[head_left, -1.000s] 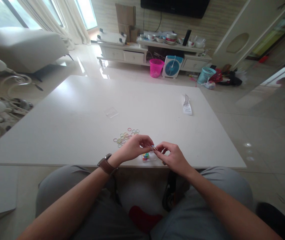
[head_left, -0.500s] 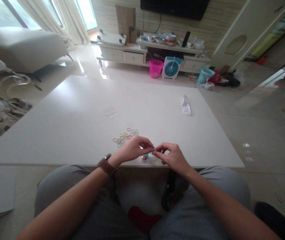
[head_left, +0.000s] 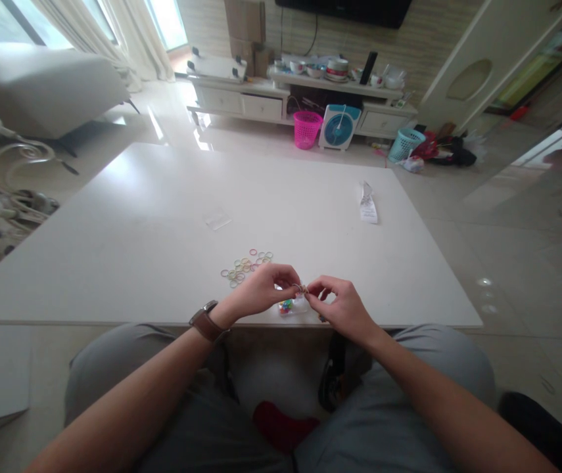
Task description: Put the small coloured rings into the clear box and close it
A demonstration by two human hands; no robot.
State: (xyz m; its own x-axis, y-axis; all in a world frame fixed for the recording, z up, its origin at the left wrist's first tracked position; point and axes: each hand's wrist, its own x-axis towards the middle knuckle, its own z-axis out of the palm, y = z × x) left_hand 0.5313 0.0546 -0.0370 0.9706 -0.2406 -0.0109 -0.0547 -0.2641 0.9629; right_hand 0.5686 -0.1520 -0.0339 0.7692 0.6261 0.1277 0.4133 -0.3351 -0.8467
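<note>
Fingertips of my left hand [head_left: 269, 287] are closed on a small pale loop [head_left: 301, 288], rubber-band-like in look. My right hand [head_left: 340, 303] pinches its other side, so the loop spans the short gap between both hands. Just below lies a small clear box [head_left: 301, 306] holding bright multicoloured bits [head_left: 286, 305], partly covered by my left hand. A tiny dark and yellow item [head_left: 322, 318] shows under my right hand, too small to name. Left of my hands, several thin coloured rings [head_left: 237, 265] are scattered on the white table [head_left: 172, 263].
A clear flat plastic piece [head_left: 218, 219] lies at the table's middle left, and a crumpled printed strip [head_left: 368, 209] at the far right. Beyond the table stand a pink basket [head_left: 306, 130], a blue fan [head_left: 340, 127] and a light blue basket [head_left: 405, 144]. My knees are under the front edge.
My fingertips have drawn slightly apart, and more of the loop shows between them. More of the clear box is visible below. The view has tilted down a little.
</note>
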